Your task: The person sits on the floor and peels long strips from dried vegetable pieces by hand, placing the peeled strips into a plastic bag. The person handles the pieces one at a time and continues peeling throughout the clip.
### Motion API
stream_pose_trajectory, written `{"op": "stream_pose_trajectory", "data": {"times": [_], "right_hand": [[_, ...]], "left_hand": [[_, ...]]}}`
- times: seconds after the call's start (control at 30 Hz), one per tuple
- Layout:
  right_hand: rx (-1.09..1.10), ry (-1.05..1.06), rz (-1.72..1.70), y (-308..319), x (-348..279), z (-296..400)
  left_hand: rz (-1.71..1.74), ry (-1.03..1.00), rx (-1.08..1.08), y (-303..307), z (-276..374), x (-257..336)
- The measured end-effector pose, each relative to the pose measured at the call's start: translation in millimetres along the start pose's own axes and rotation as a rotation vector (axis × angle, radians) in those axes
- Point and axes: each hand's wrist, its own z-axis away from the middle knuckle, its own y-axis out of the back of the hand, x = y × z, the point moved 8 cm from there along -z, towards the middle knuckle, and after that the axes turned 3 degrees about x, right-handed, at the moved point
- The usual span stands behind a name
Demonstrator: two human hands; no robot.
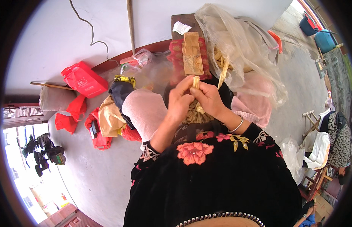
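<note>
My left hand [178, 99] and my right hand [207, 96] meet in front of my chest, both pinching a pale yellow, folded strip [196, 82] of dried plant-like material. A knotted end of the same pale stuff hangs below my right fingers. Beneath my hands lies a heap of short tan pieces [193, 115] in my lap. Just beyond my fingertips, a wooden block [192, 56] rests on a red patterned cloth [176, 52] over a dark wooden bench [177, 31]. More long strips [223, 73] stick out of a translucent plastic bag [235, 37] to the right.
Pink cloths [144, 109] cover both sides of my lap. Red bags [88, 81] and a tan bag [110, 113] stand on the floor at left. A wooden pole [130, 25] leans on the wall. At the far right sits another person [340, 139], near a wooden stool [310, 123].
</note>
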Motion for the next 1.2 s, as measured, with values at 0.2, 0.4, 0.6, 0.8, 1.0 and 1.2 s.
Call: {"op": "stream_pose_trajectory", "data": {"times": [0.2,0.4,0.6,0.8,1.0,1.2], "right_hand": [[-0.167,-0.836,-0.763,-20,40,24],[-0.413,-1.011,-0.871,-25,42,37],[-0.175,-0.425,-0.247,-1,29,8],[-0.332,-0.704,-0.759,-6,31,15],[-0.256,-0.729,-0.785,-6,32,11],[-0.236,-0.669,-0.767,-6,35,13]], "left_hand": [[-0.614,-0.218,0.121,5,4,11],[-0.488,-0.392,0.027,1,11,11],[-0.347,0.086,0.16,23,1,-35],[-0.51,0.048,0.235,29,-4,-29],[-0.424,0.017,0.072,20,1,-19],[-0.164,0.27,-0.241,9,2,-29]]}}
